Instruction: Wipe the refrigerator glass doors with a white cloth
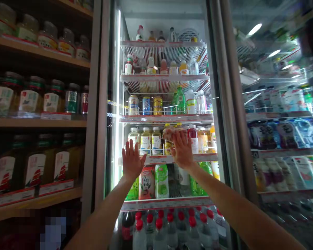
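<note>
A crumpled, pinkish-brown cloth (its edges blurred) sits at the fingers of the right hand, in front of the shelves of a tall, lit, metal-framed drinks fridge; whether that grip pinches the cloth or merely presses it, I cannot tell. The left hand has a wide grip, fingers spread, near white-capped bottles with pale labels. Lower down stand red-capped clear plastic bottles.

“SODA” was read on cans by the right edge of the wooden shelf, “茶” on bottles, “百香果红茶” on a pink pack
</note>
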The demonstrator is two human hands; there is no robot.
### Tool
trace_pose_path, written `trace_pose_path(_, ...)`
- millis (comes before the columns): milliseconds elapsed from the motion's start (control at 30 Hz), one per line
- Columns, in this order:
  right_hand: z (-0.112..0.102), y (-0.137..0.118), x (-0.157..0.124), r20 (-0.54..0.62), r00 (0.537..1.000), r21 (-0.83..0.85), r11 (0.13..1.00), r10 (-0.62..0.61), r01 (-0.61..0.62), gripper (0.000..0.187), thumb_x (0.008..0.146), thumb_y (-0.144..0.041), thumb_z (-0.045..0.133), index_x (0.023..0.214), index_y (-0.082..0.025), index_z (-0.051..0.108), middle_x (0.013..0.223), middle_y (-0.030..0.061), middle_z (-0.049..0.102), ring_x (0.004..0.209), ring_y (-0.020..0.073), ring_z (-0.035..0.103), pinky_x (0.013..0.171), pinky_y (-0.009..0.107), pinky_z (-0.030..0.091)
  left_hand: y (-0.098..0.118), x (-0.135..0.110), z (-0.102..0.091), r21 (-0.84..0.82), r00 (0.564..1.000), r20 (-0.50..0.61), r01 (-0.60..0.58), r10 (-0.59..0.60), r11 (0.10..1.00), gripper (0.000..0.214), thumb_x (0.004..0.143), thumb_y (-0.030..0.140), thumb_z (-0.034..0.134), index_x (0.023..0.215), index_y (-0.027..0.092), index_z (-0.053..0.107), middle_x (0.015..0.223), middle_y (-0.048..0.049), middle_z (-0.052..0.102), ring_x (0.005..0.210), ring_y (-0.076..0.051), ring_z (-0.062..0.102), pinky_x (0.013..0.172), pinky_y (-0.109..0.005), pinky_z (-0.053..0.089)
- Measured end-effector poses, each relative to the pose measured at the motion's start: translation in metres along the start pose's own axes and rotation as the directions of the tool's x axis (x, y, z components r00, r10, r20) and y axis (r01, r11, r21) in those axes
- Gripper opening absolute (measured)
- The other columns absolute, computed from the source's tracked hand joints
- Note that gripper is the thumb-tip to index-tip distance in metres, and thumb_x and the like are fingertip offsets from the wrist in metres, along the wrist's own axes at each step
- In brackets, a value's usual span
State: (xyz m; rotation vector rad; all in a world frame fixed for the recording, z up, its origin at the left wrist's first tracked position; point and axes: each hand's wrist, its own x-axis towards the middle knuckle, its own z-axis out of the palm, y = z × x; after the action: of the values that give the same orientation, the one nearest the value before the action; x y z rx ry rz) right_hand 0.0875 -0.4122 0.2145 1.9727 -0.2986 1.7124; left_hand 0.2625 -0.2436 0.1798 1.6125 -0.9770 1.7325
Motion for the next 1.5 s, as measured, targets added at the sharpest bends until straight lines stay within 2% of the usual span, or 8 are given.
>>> trace_pose_path(167,-0.007,0.034,0.005,-0.047,0.983,-0.013,0.984,0.179,-0.180,0.051,0.090,-0.034,0.031,0.138,-0.016,0.035,0.143,0.0114,0.035,0.134,0.0300,0.024,0.105,0.059,0.016,-0.003,0.000,-0.005,0.043,0.999,0.053,0.000,-0.002,0.999,0.062,0.089,0.044,0.037,0.138,0.008,0.029,0.145,-0.0207,0.024,0.138,-0.029,0.011,0.109,-0.050,0.020)
trace_pose_path(300,-0.014,0.066,0.000,-0.139,0.777,-0.057,0.778,0.614,-0.625,0.060,0.090,-0.039,0.030,0.137,-0.002,0.032,0.142,0.0243,0.029,0.131,0.0399,0.024,0.097,0.066,0.023,0.001,0.000,-0.005,0.050,0.995,0.100,0.019,-0.024,0.999,0.063,0.089,0.044,0.036,0.138,0.006,0.028,0.146,-0.0221,0.020,0.138,-0.030,0.008,0.109,-0.052,0.017)
trace_pose_path(533,-0.014,0.010,-0.034,0.164,0.986,-0.046,0.998,-0.035,0.043,0.047,0.087,-0.039,0.042,0.133,-0.030,0.042,0.147,0.0073,0.026,0.137,0.0290,0.016,0.107,0.054,0.017,-0.003,0.001,-0.008,0.003,0.989,0.145,0.005,-0.006,1.000,0.067,0.089,0.049,0.033,0.140,0.006,0.025,0.147,-0.0221,0.017,0.139,-0.029,0.004,0.110,-0.052,0.015)
trace_pose_path(733,-0.024,0.060,-0.035,-0.040,0.819,-0.154,0.806,0.573,-0.571,0.054,0.090,-0.038,0.033,0.138,-0.012,0.036,0.144,0.0224,0.027,0.132,0.0399,0.022,0.095,0.065,0.026,-0.003,0.000,-0.008,0.000,0.991,0.137,-0.006,0.006,1.000,0.067,0.089,0.048,0.034,0.139,0.004,0.026,0.147,-0.0238,0.016,0.139,-0.029,0.001,0.110,-0.052,0.013)
trace_pose_path(933,-0.022,0.011,-0.056,0.205,0.979,-0.019,0.999,-0.022,0.027,0.044,0.087,-0.037,0.043,0.131,-0.031,0.045,0.148,0.0079,0.025,0.137,0.0295,0.017,0.107,0.055,0.017,-0.001,0.002,-0.011,-0.010,0.985,0.173,0.020,-0.018,1.000,0.067,0.089,0.048,0.035,0.139,0.005,0.026,0.147,-0.0228,0.016,0.139,-0.028,0.002,0.110,-0.051,0.012)
trace_pose_path(1133,-0.037,0.071,-0.048,0.013,0.857,-0.128,0.851,0.515,-0.510,0.050,0.091,-0.035,0.031,0.136,-0.017,0.037,0.146,0.0199,0.021,0.131,0.0430,0.021,0.095,0.069,0.021,0.009,0.002,-0.016,0.012,0.959,0.265,0.101,-0.100,0.995,0.067,0.087,0.046,0.038,0.141,0.008,0.023,0.148,-0.0201,0.012,0.138,-0.028,-0.001,0.111,-0.051,0.008)
trace_pose_path(1333,-0.044,0.061,-0.078,0.199,0.973,-0.044,0.993,0.116,-0.109,0.051,0.088,-0.040,0.040,0.137,-0.026,0.036,0.151,0.0096,0.014,0.137,0.0333,0.015,0.104,0.061,0.015,0.022,0.001,-0.018,0.065,0.922,0.331,0.193,-0.203,0.979,0.068,0.087,0.044,0.038,0.142,0.010,0.018,0.150,-0.0152,0.009,0.139,-0.025,-0.003,0.113,-0.047,0.001)
trace_pose_path(1500,-0.045,0.072,-0.076,0.106,0.902,-0.027,0.908,0.418,-0.418,0.061,0.089,-0.044,0.033,0.144,-0.024,0.017,0.152,0.0097,0.005,0.136,0.0395,0.009,0.100,0.067,0.013,0.025,0.000,-0.018,0.058,0.912,0.350,0.208,-0.215,0.976,0.066,0.088,0.043,0.036,0.142,0.010,0.017,0.151,-0.0143,0.008,0.139,-0.024,-0.005,0.112,-0.047,-0.003)
